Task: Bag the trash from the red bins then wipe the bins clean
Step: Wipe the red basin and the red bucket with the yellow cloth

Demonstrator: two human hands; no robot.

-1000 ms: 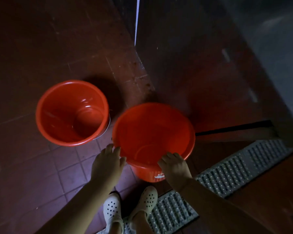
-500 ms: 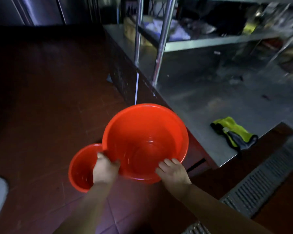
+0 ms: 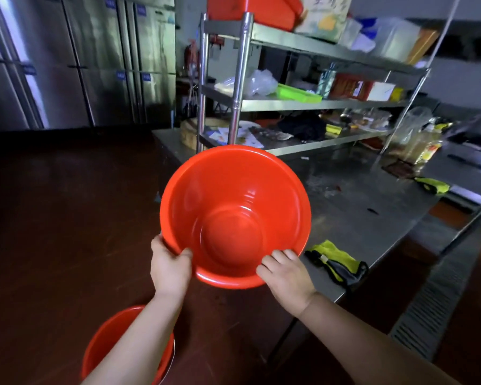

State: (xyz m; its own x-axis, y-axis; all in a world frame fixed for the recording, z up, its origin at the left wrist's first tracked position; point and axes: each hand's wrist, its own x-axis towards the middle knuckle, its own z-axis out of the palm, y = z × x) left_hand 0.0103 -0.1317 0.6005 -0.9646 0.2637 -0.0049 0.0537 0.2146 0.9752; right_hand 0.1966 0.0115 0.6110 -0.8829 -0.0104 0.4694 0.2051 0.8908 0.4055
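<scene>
I hold an empty red bin [image 3: 233, 207] up in front of me, its mouth tilted toward the camera so the bare bottom shows. My left hand [image 3: 170, 266] grips its near-left rim with the thumb inside. My right hand [image 3: 285, 276] grips the near-right rim, fingers curled over the edge. A second red bin [image 3: 106, 340] stands on the dark tiled floor below, partly hidden by my left forearm.
A steel worktable [image 3: 372, 218] stands to the right with a yellow-and-black cloth [image 3: 335, 262] near its corner and another [image 3: 432, 185] farther back. Steel shelves [image 3: 303, 104] full of kitchen goods rise behind. Steel fridges [image 3: 75, 62] line the back left. A floor drain grate [image 3: 439, 309] runs along the right.
Both hands have lifted the bin from the floor up to chest height, and my view has risen from the floor to the table and shelves. The other bin stayed on the floor.
</scene>
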